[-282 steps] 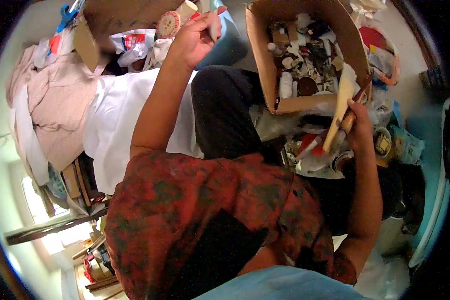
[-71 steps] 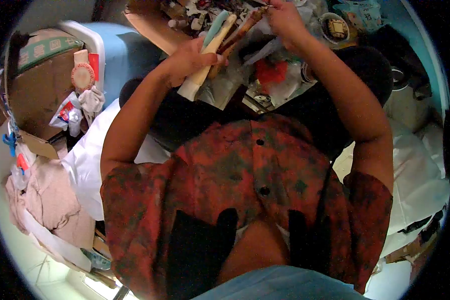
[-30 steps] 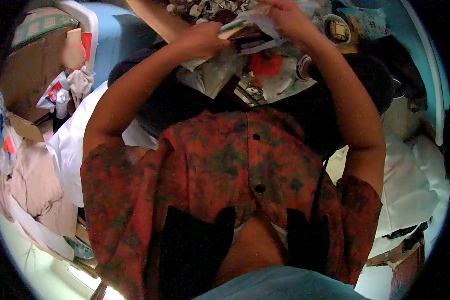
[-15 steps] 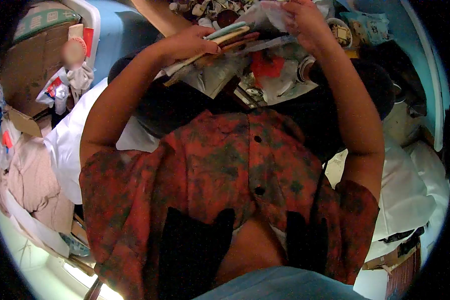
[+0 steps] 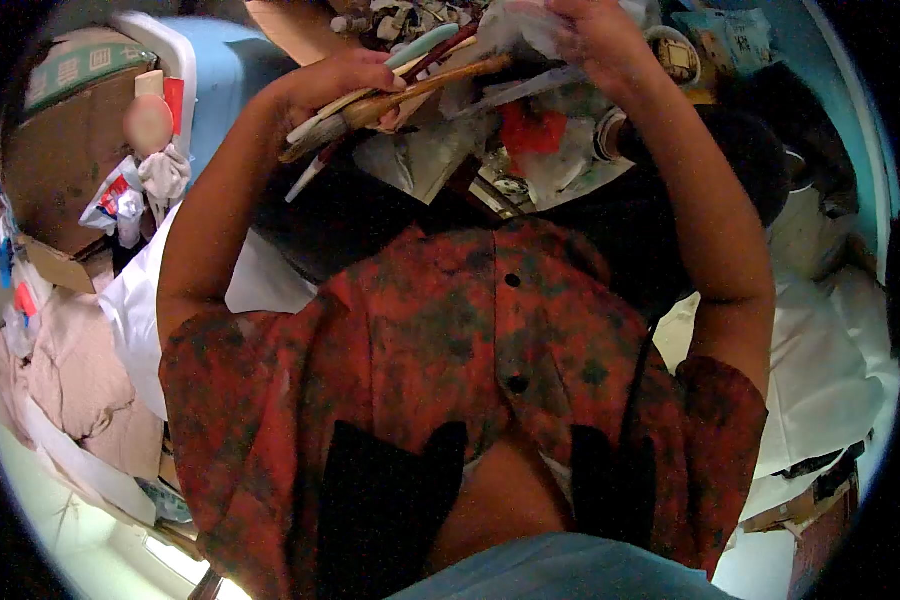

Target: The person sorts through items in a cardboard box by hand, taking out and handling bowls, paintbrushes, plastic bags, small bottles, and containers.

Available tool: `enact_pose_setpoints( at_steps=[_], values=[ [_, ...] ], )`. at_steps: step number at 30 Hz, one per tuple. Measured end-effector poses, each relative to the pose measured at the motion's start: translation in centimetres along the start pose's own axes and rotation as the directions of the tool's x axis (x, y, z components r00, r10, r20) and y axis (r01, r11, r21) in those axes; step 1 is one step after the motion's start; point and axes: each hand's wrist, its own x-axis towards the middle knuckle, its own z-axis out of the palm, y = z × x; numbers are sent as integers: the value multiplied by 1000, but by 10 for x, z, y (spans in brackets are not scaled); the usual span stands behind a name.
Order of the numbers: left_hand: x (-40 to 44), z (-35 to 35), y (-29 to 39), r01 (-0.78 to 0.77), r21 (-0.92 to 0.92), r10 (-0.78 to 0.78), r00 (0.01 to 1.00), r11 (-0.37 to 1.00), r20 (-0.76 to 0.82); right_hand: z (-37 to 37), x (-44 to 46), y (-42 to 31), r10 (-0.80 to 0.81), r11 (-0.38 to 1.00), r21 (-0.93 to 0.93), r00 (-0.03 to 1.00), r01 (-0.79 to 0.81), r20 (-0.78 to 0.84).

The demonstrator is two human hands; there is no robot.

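In my left hand (image 5: 335,85), closed fingers hold a bundle of paintbrushes (image 5: 430,80). Their handles are pale, light green, dark red and brown. The bristle ends point down and left, past my wrist; one white-tipped brush hangs lower than the others. At the top of the view, my right hand (image 5: 605,45) is closed on a clear plastic bag (image 5: 525,30); its fingertips are partly cut off by the frame edge. Below the hands, another clear plastic sheet lies with a red piece (image 5: 535,133) showing on it.
A cardboard box (image 5: 90,150) and a blue bin with a white rim (image 5: 180,50) stand at left. Small mixed items crowd the top centre. A round container (image 5: 675,58) and a light-blue packet (image 5: 735,45) are at upper right. White sheeting (image 5: 820,370) lies at right.
The brushes in my left hand have turned and fanned out, so bristle ends now show below the wrist. My right hand has shifted slightly up and left with the plastic bag.
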Motion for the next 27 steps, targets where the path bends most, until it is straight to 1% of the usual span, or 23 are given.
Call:
enact_pose_setpoints(
  at_steps=[2, 3, 6, 7, 9, 10, 11, 13, 14, 15, 16, 17, 18, 22, 25, 26, 27],
  values=[
    [1, -3, -2, 27, 15, -27, 999, 1000, -23, 2, -1, 0, 12, 1000, 14, 1000, -12, -4],
    [2, -4, -2, 39, 23, -38, 999, 999, -36, 4, -1, -1, 28, 1000, 6, 999, -28, -34],
    [10, 14, -6, -52, -7, 48, 954, 999, -295, 7, 5, 1, 57, 998, -1, 994, -57, -98],
    [16, 15, -4, 2, 145, 36, 965, 989, -261, 7, 8, 4, 55, 998, 7, 993, -55, -102],
    [34, 17, 3, 92, 436, -4, 980, 895, -200, 8, 10, 6, 56, 998, 1, 994, -56, -89],
    [39, 25, 12, 63, 618, 91, 973, 784, -214, 8, 10, 6, 57, 998, -12, 996, -58, -72],
    [49, 31, 14, 61, 620, 88, 974, 782, -207, 8, 10, 7, 58, 998, -26, 997, -60, -55],
    [76, 40, 17, 58, 624, 82, 977, 779, -194, 9, 11, 11, 86, 995, 45, 996, -86, 1],
    [89, 46, 18, 86, 673, 114, 962, 735, -248, 9, 12, 13, 97, 992, 80, 995, -99, 31],
    [106, 52, 17, 118, 716, 150, 942, 689, -300, 6, 15, 25, 51, 992, 109, 993, -63, 111],
    [138, 54, 3, 33, 761, 266, 926, 648, -267, 2, 20, 43, 1, 990, 140, 982, -28, 190],
    [162, 48, -5, 47, 789, 292, 914, 613, -281, -1, 25, 50, -54, 985, 172, 962, 7, 267],
    [179, 45, -13, 71, 797, 298, 905, 600, -305, 10, 21, 44, -56, 994, 107, 977, 34, 204],
    [236, 28, -44, 132, 797, 305, 878, 589, -370, 18, 0, 30, 8, 980, 191, 961, -63, 277],
    [269, 32, -59, 150, 791, 303, 869, 593, -392, 19, -4, 31, 19, 972, 218, 961, -82, 275],
    [278, 35, -64, 156, 788, 298, 868, 596, -398, 11, -1, 31, -14, 966, 246, 929, -83, 370],
    [289, 40, -68, 158, 792, 301, 867, 590, -398, 12, 1, 32, 31, 965, 239, 956, -104, 290]
  ],
)
